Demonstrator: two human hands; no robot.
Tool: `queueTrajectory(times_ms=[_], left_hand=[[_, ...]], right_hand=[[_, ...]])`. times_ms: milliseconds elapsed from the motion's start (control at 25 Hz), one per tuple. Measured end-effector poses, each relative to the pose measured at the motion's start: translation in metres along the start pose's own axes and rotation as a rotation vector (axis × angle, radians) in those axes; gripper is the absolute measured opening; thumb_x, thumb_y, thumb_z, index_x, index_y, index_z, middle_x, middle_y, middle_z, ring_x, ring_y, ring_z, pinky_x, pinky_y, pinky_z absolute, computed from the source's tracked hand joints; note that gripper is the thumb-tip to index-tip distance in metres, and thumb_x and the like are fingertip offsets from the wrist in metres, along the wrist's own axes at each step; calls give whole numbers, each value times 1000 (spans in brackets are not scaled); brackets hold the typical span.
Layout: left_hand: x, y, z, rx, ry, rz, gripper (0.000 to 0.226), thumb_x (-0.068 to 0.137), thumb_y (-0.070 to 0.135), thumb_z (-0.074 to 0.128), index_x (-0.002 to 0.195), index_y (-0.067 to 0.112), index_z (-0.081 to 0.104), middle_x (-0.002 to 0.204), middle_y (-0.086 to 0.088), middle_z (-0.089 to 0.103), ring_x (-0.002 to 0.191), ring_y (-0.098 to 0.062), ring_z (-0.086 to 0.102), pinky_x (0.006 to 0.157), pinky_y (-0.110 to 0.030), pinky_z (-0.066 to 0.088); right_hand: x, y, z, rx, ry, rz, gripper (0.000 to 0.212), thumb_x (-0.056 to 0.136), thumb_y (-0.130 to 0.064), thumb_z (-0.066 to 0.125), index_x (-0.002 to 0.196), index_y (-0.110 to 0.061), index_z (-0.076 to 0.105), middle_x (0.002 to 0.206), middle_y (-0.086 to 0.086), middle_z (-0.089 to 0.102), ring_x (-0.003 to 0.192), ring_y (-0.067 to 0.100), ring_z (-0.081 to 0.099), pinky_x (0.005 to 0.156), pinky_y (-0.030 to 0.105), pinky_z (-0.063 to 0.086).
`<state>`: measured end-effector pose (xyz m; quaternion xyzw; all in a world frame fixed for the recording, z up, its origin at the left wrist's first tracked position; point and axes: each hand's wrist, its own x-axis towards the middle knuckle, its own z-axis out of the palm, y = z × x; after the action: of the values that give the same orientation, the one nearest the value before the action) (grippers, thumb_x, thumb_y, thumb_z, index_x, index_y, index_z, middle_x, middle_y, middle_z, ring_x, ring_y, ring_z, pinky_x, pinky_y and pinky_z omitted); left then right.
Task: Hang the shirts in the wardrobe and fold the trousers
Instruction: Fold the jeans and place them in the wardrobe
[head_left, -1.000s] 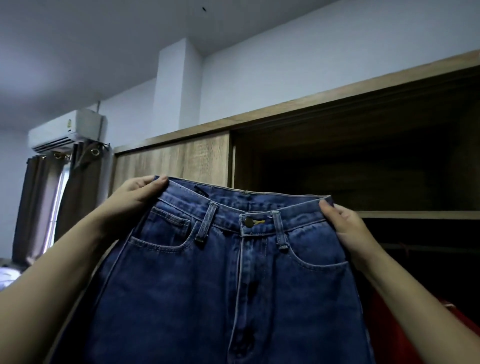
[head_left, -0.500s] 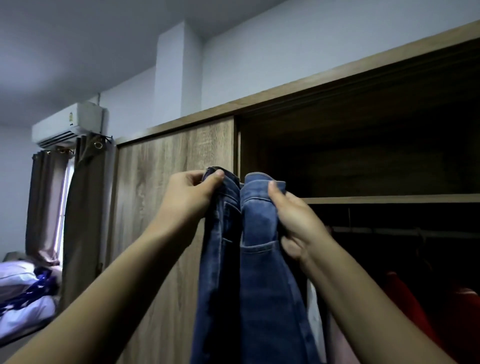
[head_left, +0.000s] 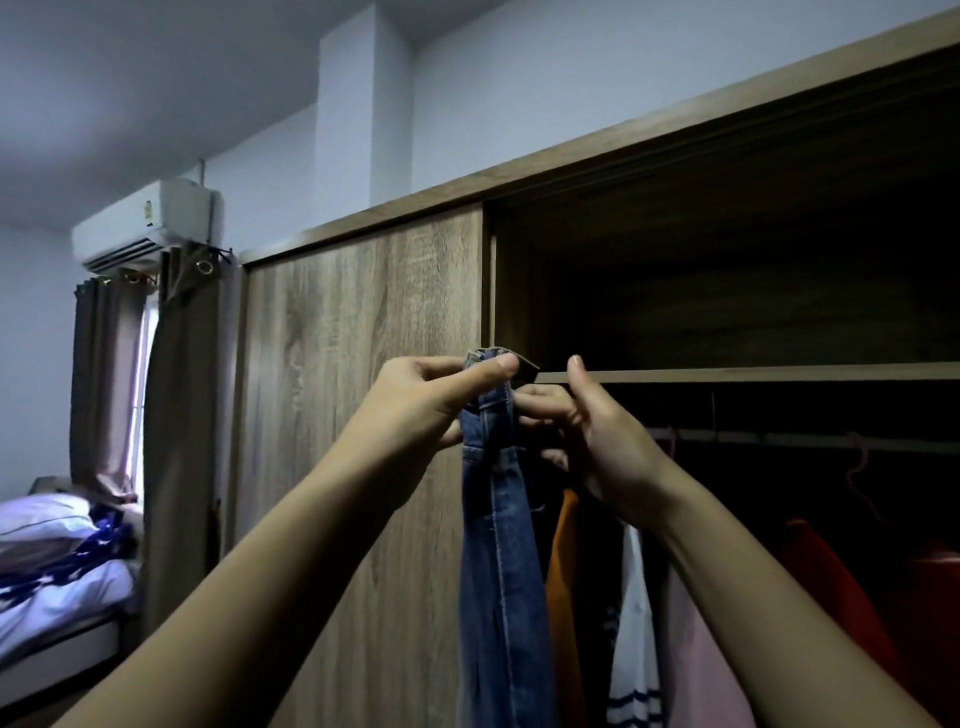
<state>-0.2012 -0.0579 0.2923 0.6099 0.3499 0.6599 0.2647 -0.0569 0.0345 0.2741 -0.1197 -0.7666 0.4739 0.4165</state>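
Left hand (head_left: 431, 400): raised, thumb and curled fingers pinching the top of the jeans' (head_left: 498, 545) waistband. Right hand (head_left: 597, 441): fingers curled in onto the right side of the same waistband, thumb raised clear of the cloth.

Jeans: blue denim, folded lengthwise into a narrow strip, hanging straight down from both hands and out of the bottom of the view. Held up in front of the edge of the wardrobe's wooden sliding door (head_left: 363, 389), waistband level with the inner shelf (head_left: 753, 373).

Wardrobe, right side open and dark. Rail (head_left: 779, 439) below the shelf, pink hangers on it. Hanging clothes just right of the jeans: an orange one (head_left: 563, 597), a white one with dark stripes (head_left: 634, 649), a pink one (head_left: 696, 649), a red one (head_left: 831, 587) further right.

Far left: air conditioner (head_left: 145, 223) on the wall, brown curtains (head_left: 176, 441) under it, bed (head_left: 57, 587) with pale bedding and a blue patterned cloth.
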Motion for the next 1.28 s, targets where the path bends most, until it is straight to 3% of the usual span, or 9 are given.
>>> queueTrajectory(times_ms=[120,200,320,520,680,800,1080,1200,1280], left_hand=[[10,-2,-2,-10,133,-19,13,84,10,63,83,-3,67,79,-15,70,70,-23,68,63,-26,58],[21,-3,-8,-96,271,-87,15,86,9,54,74,2,62,70,-14,60,55,-20,58,50,-23,47],[30,-2,-28,-154,229,-164,19,83,20,46,79,9,61,67,-13,58,51,-22,53,49,-22,44],[23,-3,-47,150,400,-89,22,88,19,42,80,9,59,67,-7,61,54,-16,55,39,-16,35],[20,-30,-60,561,338,-2,57,92,60,32,101,15,65,100,-2,62,91,-15,58,79,-19,43],[19,-37,-74,587,373,112,40,90,50,52,69,17,57,67,2,55,60,-4,51,61,-24,40],[31,3,-73,668,727,471,25,96,41,47,94,17,54,95,-7,61,89,-13,54,72,-21,36],[32,10,-74,737,778,435,41,96,44,44,105,7,58,111,-15,64,104,-23,57,80,-27,36],[31,11,-75,758,771,423,47,97,44,43,111,1,57,110,-12,63,104,-18,56,77,-22,34]], right_hand=[[0,11,8,-104,-19,-90,57,95,-57,19,123,-28,60,133,9,46,126,16,44,110,34,32],[3,19,12,-357,230,-239,39,90,-55,36,127,-45,46,129,0,29,126,11,34,114,28,21],[0,38,10,-279,531,-257,75,76,-60,55,140,-32,28,136,1,34,119,13,43,105,31,36],[-2,47,11,-316,493,-283,42,76,-59,53,94,-21,61,92,-5,70,87,7,66,80,33,53],[0,41,33,-457,545,-222,42,85,-50,56,97,-10,62,93,3,69,87,16,65,80,33,51],[-4,37,37,-464,448,-217,39,89,-47,52,102,-11,60,96,1,68,90,14,64,83,29,48],[-72,106,37,-383,111,-150,68,79,-50,58,131,-24,23,123,-28,38,102,-32,42,86,-4,32],[-85,134,31,-559,206,-146,24,92,-32,53,108,-14,55,92,-2,69,80,4,65,70,27,51],[-85,137,21,-572,278,-120,29,95,-33,48,95,-7,62,74,10,67,66,12,62,65,38,48]])
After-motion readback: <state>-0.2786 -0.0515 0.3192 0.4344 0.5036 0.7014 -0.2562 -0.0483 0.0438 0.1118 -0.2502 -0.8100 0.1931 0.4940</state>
